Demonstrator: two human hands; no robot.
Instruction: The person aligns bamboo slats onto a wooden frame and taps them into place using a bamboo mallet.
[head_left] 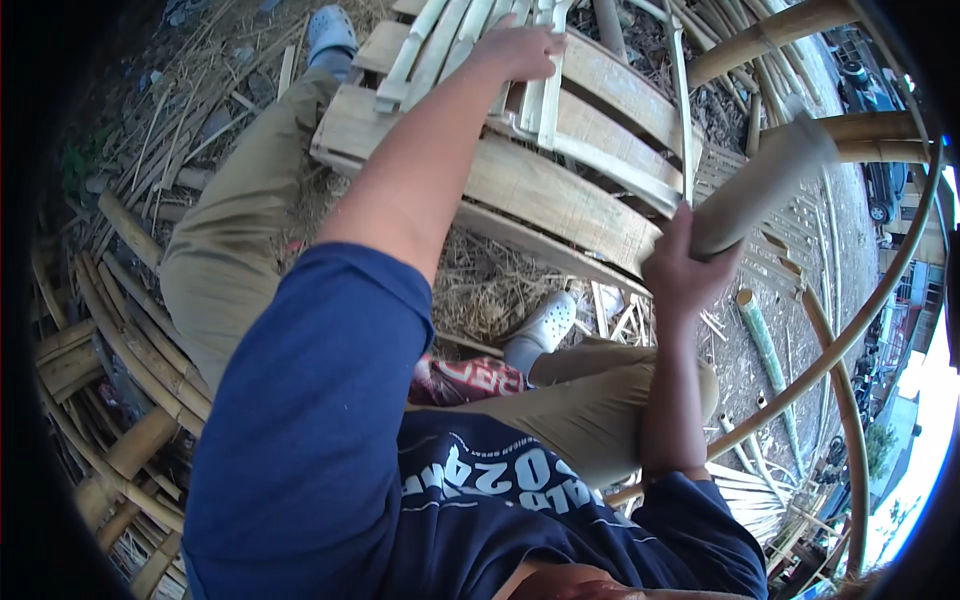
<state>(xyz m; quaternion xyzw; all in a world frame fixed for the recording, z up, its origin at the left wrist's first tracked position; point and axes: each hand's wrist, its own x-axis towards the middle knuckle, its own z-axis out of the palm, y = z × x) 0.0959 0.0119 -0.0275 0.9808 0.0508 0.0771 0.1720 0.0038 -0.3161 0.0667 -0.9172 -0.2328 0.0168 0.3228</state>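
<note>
My left hand [518, 52] reaches over a slatted wooden bench [600, 190], its fingers curled at a pale split bamboo strip [550, 105]. More pale strips [435, 50] lie side by side to its left across the slats. My right hand [692, 262] is off the bench's right end, wrapped around the near end of a thick, grey-brown, club-like piece [765, 185]. That piece is raised to the upper right and smeared by motion, so its exact kind is unclear. A long thin strip [684, 110] runs down from the far side toward my right hand.
Bamboo poles [770, 40] and a curved pole [850, 335] stand on the right. A greenish bamboo length [768, 340] lies on the ground there. Stacked poles [120, 330] fill the left side. My legs straddle the bench's near side, above ground littered with shavings [490, 290].
</note>
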